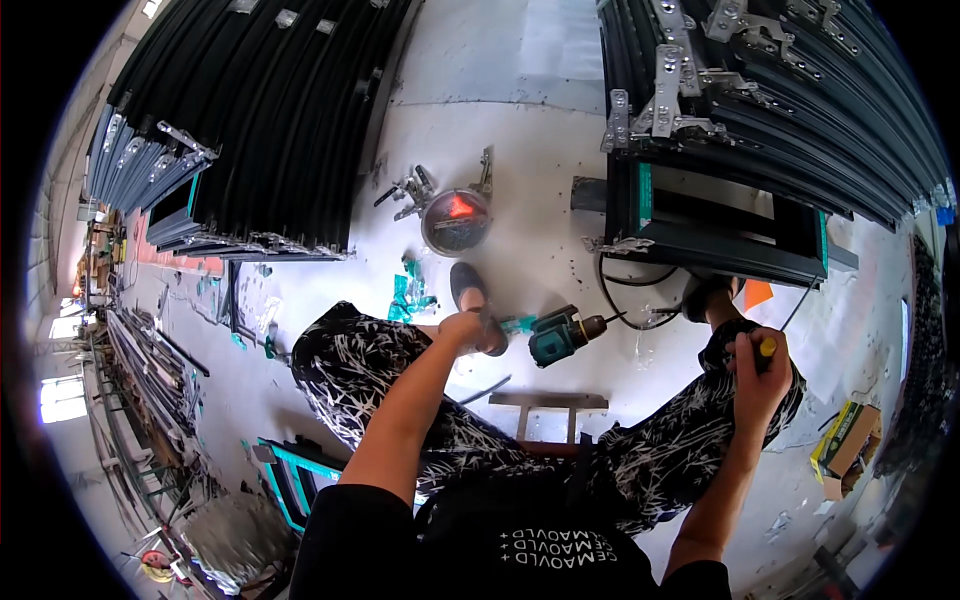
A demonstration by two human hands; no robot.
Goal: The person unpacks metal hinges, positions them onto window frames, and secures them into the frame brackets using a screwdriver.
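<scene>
Two hands observed: right hand (760, 385) clasping a yellow-handled screwdriver (767, 347) near a dark frame (740, 261), left hand (463, 328), grip not determinable, near a teal drill (557, 338).

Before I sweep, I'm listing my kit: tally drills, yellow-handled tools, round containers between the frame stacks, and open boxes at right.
Teal-black power drill: 1
Yellow-handled tool: 1
Round grey container: 1
Open yellow-brown cardboard box: 1
Total: 4

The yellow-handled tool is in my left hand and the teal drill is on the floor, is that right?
Not quite: the head view shows the yellow-handled tool in your right hand. The teal drill is indeed on the floor.
</scene>
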